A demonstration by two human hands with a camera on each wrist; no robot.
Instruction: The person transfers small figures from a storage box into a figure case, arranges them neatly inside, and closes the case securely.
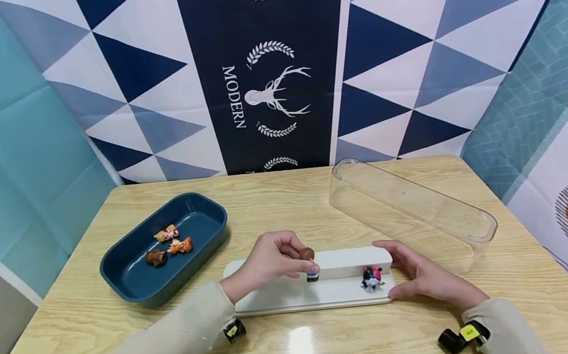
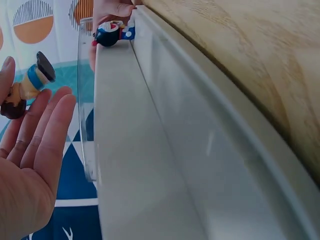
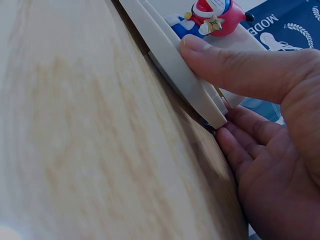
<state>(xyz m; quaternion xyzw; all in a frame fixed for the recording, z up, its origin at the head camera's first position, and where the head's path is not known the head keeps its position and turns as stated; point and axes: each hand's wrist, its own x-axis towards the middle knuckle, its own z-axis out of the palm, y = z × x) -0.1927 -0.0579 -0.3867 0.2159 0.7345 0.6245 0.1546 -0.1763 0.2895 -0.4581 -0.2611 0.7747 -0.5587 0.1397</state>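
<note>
My left hand (image 1: 269, 260) pinches a small brown-haired figurine (image 2: 34, 82) between thumb and fingers, above the middle of a white two-level display base (image 1: 286, 300). A blue band circles the figurine's body, and its foot end is dark. At the base's right end, my right hand (image 1: 427, 279) grips it, the thumb (image 3: 225, 62) on the front edge and the fingers round the end. Beside that thumb, a red, white and blue cartoon cat figurine (image 1: 371, 278) stands on the lower level.
At the left is a dark blue tray (image 1: 198, 211) with a yellow-and-red figurine (image 1: 166, 233), an orange figurine (image 1: 180, 245) and a brown figurine (image 1: 156, 257) lying in it. A long clear cover (image 1: 414, 197) stands behind the right hand. Patterned cloth (image 1: 278, 141) backs the wooden table (image 1: 375, 347).
</note>
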